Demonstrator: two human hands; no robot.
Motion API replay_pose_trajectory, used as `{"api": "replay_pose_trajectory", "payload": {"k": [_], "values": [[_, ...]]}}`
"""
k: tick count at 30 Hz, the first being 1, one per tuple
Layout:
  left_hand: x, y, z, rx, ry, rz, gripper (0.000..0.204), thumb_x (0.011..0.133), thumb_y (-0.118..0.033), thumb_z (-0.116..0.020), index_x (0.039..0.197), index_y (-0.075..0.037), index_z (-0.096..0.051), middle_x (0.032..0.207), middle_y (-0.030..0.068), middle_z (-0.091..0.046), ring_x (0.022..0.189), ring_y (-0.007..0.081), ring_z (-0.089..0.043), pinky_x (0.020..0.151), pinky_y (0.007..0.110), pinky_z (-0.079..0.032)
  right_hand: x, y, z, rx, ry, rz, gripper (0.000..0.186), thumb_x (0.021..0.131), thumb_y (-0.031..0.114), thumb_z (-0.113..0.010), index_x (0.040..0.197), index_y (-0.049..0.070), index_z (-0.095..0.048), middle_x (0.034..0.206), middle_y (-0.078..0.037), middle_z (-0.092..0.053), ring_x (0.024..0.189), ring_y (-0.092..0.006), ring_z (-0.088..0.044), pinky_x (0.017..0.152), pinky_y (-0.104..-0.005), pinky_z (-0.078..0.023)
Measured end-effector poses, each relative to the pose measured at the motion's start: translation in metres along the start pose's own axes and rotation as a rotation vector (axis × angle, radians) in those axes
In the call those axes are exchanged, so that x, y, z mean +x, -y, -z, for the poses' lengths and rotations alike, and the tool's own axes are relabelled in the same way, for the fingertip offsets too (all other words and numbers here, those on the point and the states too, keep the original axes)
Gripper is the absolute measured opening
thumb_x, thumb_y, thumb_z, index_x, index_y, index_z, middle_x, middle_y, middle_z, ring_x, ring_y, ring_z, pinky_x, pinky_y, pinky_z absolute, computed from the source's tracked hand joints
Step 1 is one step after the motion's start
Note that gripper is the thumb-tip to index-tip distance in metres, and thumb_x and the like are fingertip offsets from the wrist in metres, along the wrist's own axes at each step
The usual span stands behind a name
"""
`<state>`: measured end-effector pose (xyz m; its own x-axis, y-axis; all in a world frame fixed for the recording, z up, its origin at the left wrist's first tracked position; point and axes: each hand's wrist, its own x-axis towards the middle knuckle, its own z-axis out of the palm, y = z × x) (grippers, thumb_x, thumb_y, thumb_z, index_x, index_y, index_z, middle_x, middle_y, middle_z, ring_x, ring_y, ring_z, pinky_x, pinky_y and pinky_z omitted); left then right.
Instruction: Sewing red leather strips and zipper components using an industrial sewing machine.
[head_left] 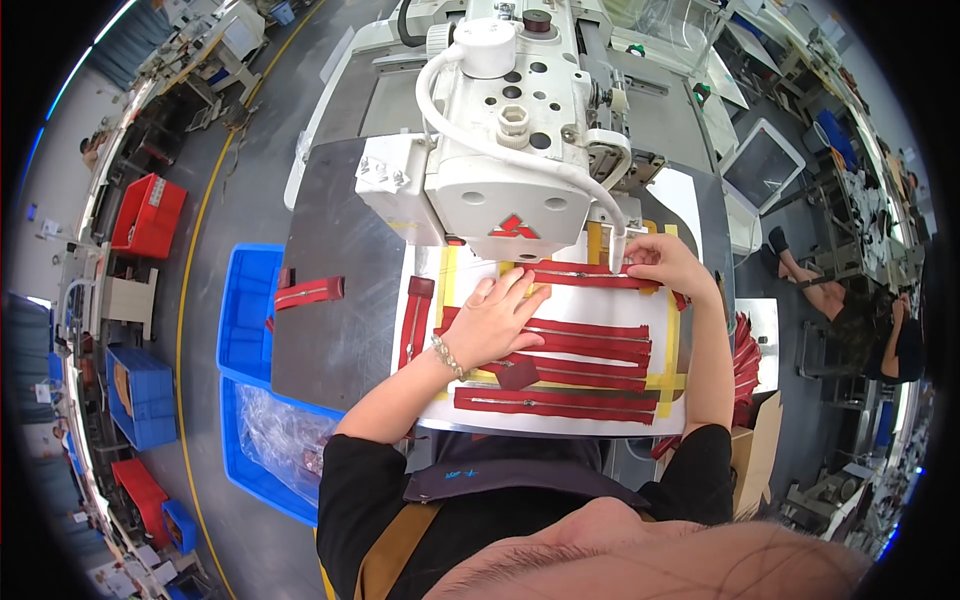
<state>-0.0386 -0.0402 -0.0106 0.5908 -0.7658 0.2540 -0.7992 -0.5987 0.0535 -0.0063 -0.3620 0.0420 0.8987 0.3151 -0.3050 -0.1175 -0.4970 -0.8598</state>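
Several red zippers with metal teeth lie in rows on a white sheet (585, 302) edged with yellow tape. My left hand (488, 325) rests flat on the sheet with its fingers apart, its fingertips near the left end of the topmost zipper (575, 275). At that zipper's right end, the thumb and fingers of my right hand (672, 262) pinch together on it. Below my left hand lies a small dark red tab (518, 375), next to the lower zippers (555, 402). Another red zipper (415, 322) lies upright at the sheet's left side.
A white sewing machine head (510, 190) overhangs the sheet's far side. One red zipper (310, 292) crosses the left edge of the dark metal table (335, 215). Blue bins (232, 310) stand at the left; bundled red zippers (745, 365) and a cardboard box (758, 450) are at the right.
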Motion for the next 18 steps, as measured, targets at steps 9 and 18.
{"api": "replay_pose_trajectory", "payload": {"k": [9,18], "values": [[-0.002,0.001,-0.001,-0.008,-0.003,-0.006,0.067,0.080,-0.058,-0.057,0.134,-0.019,-0.049,0.133,0.0081,-0.051,0.125,0.0214,-0.042,0.100,0.040,-0.026,0.003,0.004,-0.006,-0.075,-0.077,0.019,0.021,0.078,0.004,-0.065,0.099,0.001,-0.067,0.068,0.001,-0.055,0.061,-0.0046,-0.050,0.054,-0.0211,-0.041],[-0.003,0.007,0.010,-0.043,-0.189,-0.087,0.039,0.082,-0.037,-0.065,0.117,-0.020,-0.062,0.120,-0.0036,-0.059,0.117,0.0146,-0.047,0.092,0.038,-0.027,0.045,-0.001,-0.067,-0.277,-0.286,0.330,0.024,0.082,0.008,-0.059,0.106,0.003,-0.062,0.092,-0.008,-0.060,0.086,-0.0199,-0.058,0.080,-0.0338,-0.045]]}}
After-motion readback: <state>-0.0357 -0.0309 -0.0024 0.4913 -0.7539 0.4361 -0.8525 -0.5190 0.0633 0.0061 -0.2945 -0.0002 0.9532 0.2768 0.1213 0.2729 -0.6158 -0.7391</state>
